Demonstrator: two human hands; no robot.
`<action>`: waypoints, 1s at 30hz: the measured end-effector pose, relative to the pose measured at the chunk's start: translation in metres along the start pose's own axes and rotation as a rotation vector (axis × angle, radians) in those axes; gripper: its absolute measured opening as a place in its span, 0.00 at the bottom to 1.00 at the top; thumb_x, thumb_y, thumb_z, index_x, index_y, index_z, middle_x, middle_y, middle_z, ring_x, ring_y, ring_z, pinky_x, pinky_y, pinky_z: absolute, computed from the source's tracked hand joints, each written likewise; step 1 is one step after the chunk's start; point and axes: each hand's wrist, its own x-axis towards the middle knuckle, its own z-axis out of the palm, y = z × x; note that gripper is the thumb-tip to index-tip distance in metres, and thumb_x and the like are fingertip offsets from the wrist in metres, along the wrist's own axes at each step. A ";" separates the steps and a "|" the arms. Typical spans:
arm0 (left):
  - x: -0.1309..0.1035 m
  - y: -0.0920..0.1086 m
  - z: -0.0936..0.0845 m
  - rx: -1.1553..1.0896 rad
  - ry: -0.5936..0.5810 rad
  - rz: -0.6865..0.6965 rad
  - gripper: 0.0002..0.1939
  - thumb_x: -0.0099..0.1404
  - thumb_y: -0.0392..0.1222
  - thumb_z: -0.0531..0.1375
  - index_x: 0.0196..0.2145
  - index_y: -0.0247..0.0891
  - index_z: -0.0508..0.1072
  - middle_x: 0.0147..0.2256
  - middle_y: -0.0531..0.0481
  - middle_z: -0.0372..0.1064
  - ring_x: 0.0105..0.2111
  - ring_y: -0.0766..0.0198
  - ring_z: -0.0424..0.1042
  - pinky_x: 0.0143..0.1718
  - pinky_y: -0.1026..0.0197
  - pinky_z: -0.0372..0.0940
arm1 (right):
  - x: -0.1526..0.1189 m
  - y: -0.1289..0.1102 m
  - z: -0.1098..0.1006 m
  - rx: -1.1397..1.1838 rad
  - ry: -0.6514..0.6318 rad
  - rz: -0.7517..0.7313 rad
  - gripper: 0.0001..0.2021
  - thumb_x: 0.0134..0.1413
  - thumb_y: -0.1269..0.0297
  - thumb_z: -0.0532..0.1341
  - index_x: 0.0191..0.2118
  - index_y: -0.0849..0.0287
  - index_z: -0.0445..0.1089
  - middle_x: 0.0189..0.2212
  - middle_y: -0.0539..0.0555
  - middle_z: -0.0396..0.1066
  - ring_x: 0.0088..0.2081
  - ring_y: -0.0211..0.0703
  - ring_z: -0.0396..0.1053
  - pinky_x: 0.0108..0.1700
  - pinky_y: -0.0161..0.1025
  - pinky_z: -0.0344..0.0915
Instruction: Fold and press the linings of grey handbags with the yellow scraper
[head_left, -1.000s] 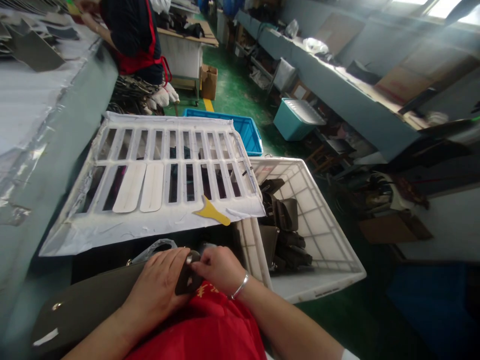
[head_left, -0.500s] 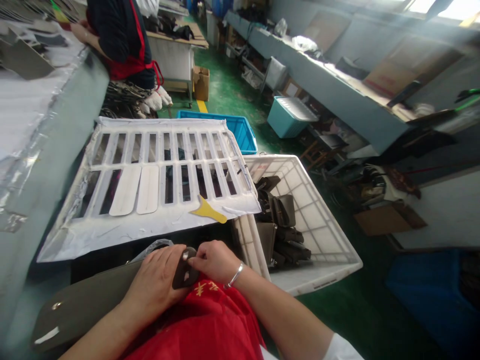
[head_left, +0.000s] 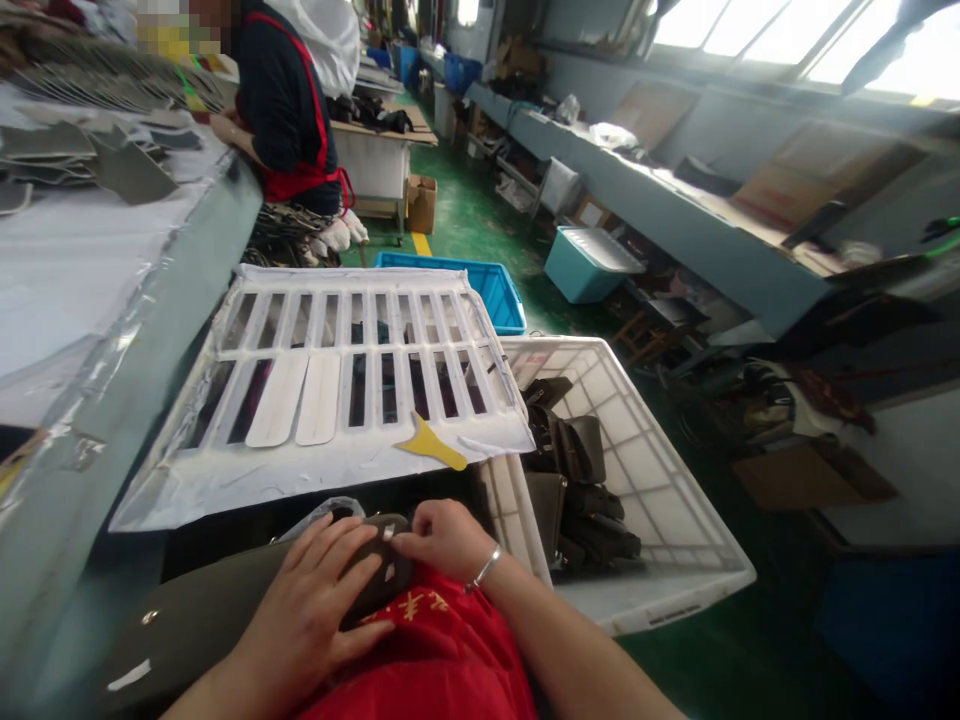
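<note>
A long olive-grey leather-like piece [head_left: 202, 600] with rounded ends lies across my lap. A small metal stud and a white strip show at its left end, and two small white patches sit at its right end. My left hand [head_left: 322, 590] rests flat on top of it, fingers spread. My right hand [head_left: 450, 540] has its fingers curled and pinched at the right end, beside the white patches; the fingertips are partly hidden. Just beyond my hands is a white slotted rack [head_left: 360, 450], bearing two pale rounded strips [head_left: 300, 400] and a yellow forked scraper-like tool [head_left: 431, 445].
A white crate [head_left: 675, 520] with several dark pouch-like items [head_left: 577, 450] stands at right. A blue bin [head_left: 495, 290] is behind the rack. At left runs a long table [head_left: 150, 290] with grey cut pieces; a person in a red apron [head_left: 292, 110] works there.
My left hand's fingers have spread apart on the piece, and its thumb has lifted away. My right hand stays at the same end. The view has tilted up and shifted left.
</note>
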 end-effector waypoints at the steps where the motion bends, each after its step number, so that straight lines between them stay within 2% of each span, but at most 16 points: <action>1: 0.000 0.004 -0.001 0.008 -0.011 -0.004 0.20 0.58 0.52 0.59 0.46 0.41 0.68 0.50 0.44 0.64 0.53 0.49 0.58 0.57 0.43 0.49 | 0.001 0.000 0.002 0.028 -0.001 -0.007 0.16 0.44 0.53 0.62 0.22 0.62 0.64 0.18 0.45 0.61 0.21 0.30 0.55 0.23 0.30 0.49; 4: -0.001 0.013 -0.007 -0.042 -0.014 -0.063 0.22 0.57 0.53 0.59 0.47 0.39 0.68 0.49 0.44 0.66 0.52 0.49 0.60 0.57 0.41 0.49 | 0.003 0.000 0.011 0.096 0.020 -0.052 0.15 0.46 0.57 0.61 0.20 0.61 0.60 0.17 0.44 0.57 0.22 0.31 0.53 0.24 0.30 0.50; 7: -0.015 0.005 -0.025 -0.170 0.075 -0.186 0.19 0.57 0.52 0.60 0.44 0.42 0.70 0.48 0.46 0.66 0.51 0.52 0.61 0.55 0.45 0.53 | 0.005 0.002 0.013 0.144 -0.009 -0.046 0.16 0.49 0.55 0.58 0.20 0.60 0.56 0.16 0.45 0.55 0.20 0.32 0.53 0.23 0.31 0.50; 8: -0.026 -0.002 -0.034 -0.195 0.145 -0.279 0.15 0.58 0.49 0.59 0.42 0.42 0.70 0.46 0.46 0.66 0.49 0.54 0.62 0.54 0.48 0.56 | 0.005 0.002 0.011 0.132 -0.039 -0.011 0.16 0.50 0.53 0.57 0.21 0.59 0.56 0.16 0.45 0.55 0.19 0.33 0.53 0.22 0.32 0.50; 10: -0.056 -0.019 -0.053 -0.222 0.316 -0.576 0.09 0.62 0.45 0.56 0.38 0.40 0.69 0.41 0.46 0.67 0.44 0.58 0.65 0.48 0.55 0.60 | 0.005 -0.002 0.003 0.032 -0.029 0.019 0.17 0.52 0.51 0.54 0.24 0.59 0.59 0.17 0.47 0.58 0.19 0.35 0.56 0.22 0.34 0.53; 12: -0.092 -0.037 -0.070 -0.292 0.418 -0.942 0.10 0.63 0.48 0.54 0.33 0.39 0.68 0.33 0.49 0.67 0.36 0.61 0.67 0.40 0.60 0.62 | 0.004 -0.018 -0.001 -0.100 0.100 -0.031 0.16 0.52 0.49 0.54 0.30 0.59 0.63 0.22 0.51 0.65 0.23 0.39 0.62 0.26 0.37 0.60; 14: -0.122 -0.052 -0.079 -0.470 0.363 -1.215 0.14 0.62 0.53 0.53 0.30 0.40 0.67 0.26 0.54 0.65 0.29 0.64 0.65 0.32 0.64 0.61 | 0.003 -0.047 0.005 -0.218 0.229 -0.177 0.19 0.52 0.49 0.55 0.40 0.60 0.65 0.33 0.57 0.69 0.33 0.45 0.67 0.36 0.41 0.65; 15: -0.133 -0.058 -0.081 -0.575 0.308 -1.285 0.16 0.62 0.55 0.52 0.29 0.39 0.67 0.24 0.56 0.63 0.27 0.65 0.64 0.29 0.65 0.60 | 0.003 -0.064 0.013 -0.276 0.244 -0.279 0.22 0.51 0.49 0.57 0.45 0.61 0.64 0.40 0.60 0.68 0.40 0.48 0.67 0.42 0.44 0.65; 17: -0.144 -0.066 -0.080 -0.742 0.220 -1.316 0.19 0.61 0.57 0.51 0.27 0.38 0.67 0.22 0.57 0.62 0.25 0.66 0.62 0.27 0.66 0.58 | 0.007 -0.100 0.041 -0.398 0.146 -0.514 0.30 0.48 0.48 0.59 0.54 0.60 0.59 0.52 0.62 0.62 0.52 0.53 0.60 0.52 0.49 0.60; 19: -0.146 -0.070 -0.076 -0.810 0.185 -1.297 0.20 0.60 0.58 0.53 0.25 0.37 0.66 0.22 0.56 0.61 0.25 0.66 0.61 0.26 0.66 0.57 | 0.015 -0.128 0.074 -0.486 -0.003 -0.694 0.40 0.43 0.42 0.61 0.59 0.59 0.53 0.57 0.61 0.56 0.57 0.55 0.53 0.57 0.52 0.54; 21: -0.145 -0.072 -0.070 -0.823 0.178 -1.289 0.20 0.58 0.58 0.54 0.24 0.37 0.66 0.21 0.57 0.60 0.24 0.66 0.60 0.25 0.66 0.55 | 0.024 -0.144 0.102 -0.528 -0.090 -0.767 0.46 0.39 0.37 0.60 0.61 0.58 0.51 0.59 0.60 0.53 0.58 0.55 0.51 0.59 0.53 0.50; 23: -0.145 -0.075 -0.066 -0.812 0.183 -1.286 0.20 0.57 0.58 0.55 0.23 0.37 0.64 0.20 0.57 0.59 0.23 0.66 0.59 0.25 0.66 0.55 | 0.033 -0.149 0.120 -0.554 -0.119 -0.763 0.46 0.40 0.37 0.60 0.61 0.60 0.50 0.59 0.60 0.53 0.58 0.55 0.51 0.59 0.53 0.49; 25: -0.145 -0.078 -0.064 -0.811 0.187 -1.275 0.20 0.56 0.57 0.56 0.22 0.37 0.63 0.20 0.57 0.60 0.24 0.66 0.59 0.26 0.65 0.55 | 0.039 -0.148 0.127 -0.579 -0.134 -0.738 0.46 0.41 0.38 0.60 0.61 0.61 0.50 0.59 0.60 0.54 0.57 0.55 0.53 0.58 0.53 0.50; 30: -0.144 -0.086 -0.066 -0.864 0.176 -1.232 0.17 0.57 0.54 0.56 0.21 0.37 0.62 0.20 0.57 0.59 0.24 0.66 0.59 0.26 0.65 0.54 | 0.041 -0.145 0.125 -0.605 -0.149 -0.725 0.43 0.43 0.38 0.58 0.61 0.60 0.50 0.59 0.59 0.54 0.57 0.54 0.54 0.57 0.51 0.52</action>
